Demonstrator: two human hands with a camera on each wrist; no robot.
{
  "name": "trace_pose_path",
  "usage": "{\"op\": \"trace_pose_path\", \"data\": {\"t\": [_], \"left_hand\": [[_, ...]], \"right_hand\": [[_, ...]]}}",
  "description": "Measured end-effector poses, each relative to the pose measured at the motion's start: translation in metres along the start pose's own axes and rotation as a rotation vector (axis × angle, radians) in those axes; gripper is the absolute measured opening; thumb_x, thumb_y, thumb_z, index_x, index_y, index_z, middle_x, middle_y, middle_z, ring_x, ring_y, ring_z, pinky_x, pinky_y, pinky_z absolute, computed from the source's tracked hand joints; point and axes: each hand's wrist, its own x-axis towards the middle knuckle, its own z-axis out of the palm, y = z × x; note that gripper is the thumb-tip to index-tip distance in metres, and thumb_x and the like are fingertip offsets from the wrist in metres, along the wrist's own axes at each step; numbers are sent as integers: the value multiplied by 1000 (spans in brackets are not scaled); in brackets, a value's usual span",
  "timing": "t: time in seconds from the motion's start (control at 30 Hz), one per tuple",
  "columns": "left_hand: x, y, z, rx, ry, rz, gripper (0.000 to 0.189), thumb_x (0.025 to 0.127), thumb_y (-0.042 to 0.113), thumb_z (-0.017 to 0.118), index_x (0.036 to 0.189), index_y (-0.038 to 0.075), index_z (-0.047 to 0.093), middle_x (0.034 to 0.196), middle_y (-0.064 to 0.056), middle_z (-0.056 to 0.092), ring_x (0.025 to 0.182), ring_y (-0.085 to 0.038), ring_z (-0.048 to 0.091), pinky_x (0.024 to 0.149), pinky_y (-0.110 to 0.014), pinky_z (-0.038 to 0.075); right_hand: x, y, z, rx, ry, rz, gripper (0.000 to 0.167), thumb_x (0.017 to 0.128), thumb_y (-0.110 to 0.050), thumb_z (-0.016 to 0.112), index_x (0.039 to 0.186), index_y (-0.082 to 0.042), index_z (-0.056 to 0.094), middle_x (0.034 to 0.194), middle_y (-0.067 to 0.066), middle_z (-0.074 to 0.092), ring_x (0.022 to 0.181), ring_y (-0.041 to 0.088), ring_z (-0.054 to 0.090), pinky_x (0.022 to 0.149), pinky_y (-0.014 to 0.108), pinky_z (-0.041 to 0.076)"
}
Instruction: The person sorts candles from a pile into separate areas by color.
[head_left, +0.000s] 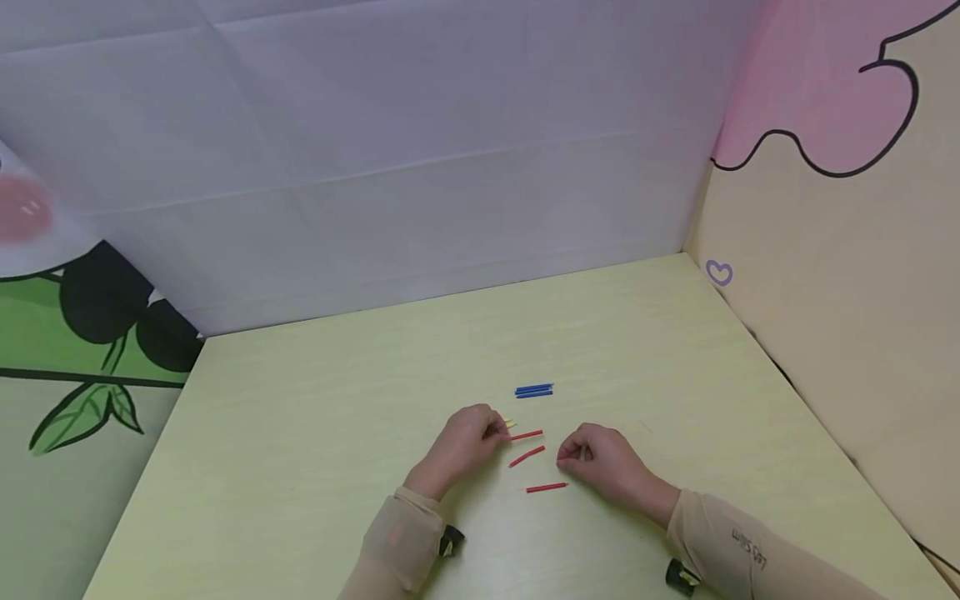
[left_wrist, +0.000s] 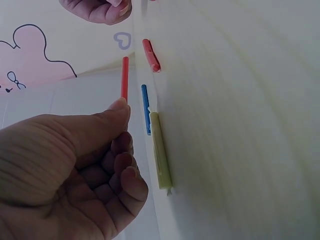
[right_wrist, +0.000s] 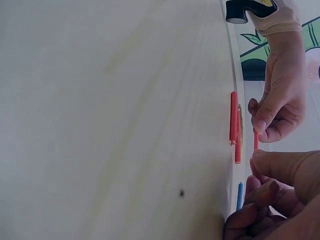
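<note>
The person's left hand [head_left: 467, 440] is pinching one end of a thin red plastic stick [left_wrist: 125, 77] between thumb and forefinger, the rest of its fingers curled under; the left wrist view shows that stick lifted clear of the pale yellow-green wooden tabletop [head_left: 315, 433]. The right hand [head_left: 600, 460] is curling its fingers too, and the right wrist view suggests its thumb and forefinger are nipping a short red tip [right_wrist: 256, 140], though little of it shows.

By colour, the sorting looks partly done: a small bundle of blue sticks [head_left: 534, 390] is lying together, well apart from the hands, and a pale yellow stick [left_wrist: 161, 150] is resting just beside the left fingertips. Three loose red sticks are lying scattered between the hands, the nearest one [head_left: 546, 487] closest to the person, so the reds seem yet to be gathered.
</note>
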Motion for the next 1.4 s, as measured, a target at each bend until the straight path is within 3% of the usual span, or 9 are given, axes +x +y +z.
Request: {"op": "trace_pose_path", "data": {"t": [0.27,0.5,0.93,1.17,1.4], "left_hand": [[-6,1,-3,-2,17,7,8,87,15,74,80,15,70,75,8,55,70,-12,49,67,-26,44],[-13,1,-6,-2,27,19,6,87,14,75,82,14,70,76,8,57,69,-11,49,67,-24,45],[-24,6,-8,-33,15,47,7,86,11,75,81,14,70,74,8,55,68,-10,49,65,-24,44],[-27,13,-6,-38,-19,19,6,87,14,75,83,16,71,76,10,55,70,-10,50,67,-23,45],[-31,14,-1,-15,-6,99,8,86,16,75,80,14,71,72,11,54,68,-6,47,65,-22,43]], "right_hand": [[2,-3,-1,0,5,0,10,84,-8,75,79,-17,71,77,-8,57,66,11,49,61,25,42],[4,-4,-1,13,-6,54,10,84,-9,75,80,-17,71,79,-7,58,70,13,49,63,26,43],[10,-4,-1,12,-4,64,7,84,-10,76,82,-16,72,79,-7,58,71,13,50,63,26,44],[13,-6,0,-5,-2,88,9,83,-10,77,82,-17,73,80,-8,58,73,13,49,66,28,44],[18,-6,-1,-13,-5,75,9,84,-10,76,82,-18,73,79,-9,59,72,12,50,67,27,44]]}}
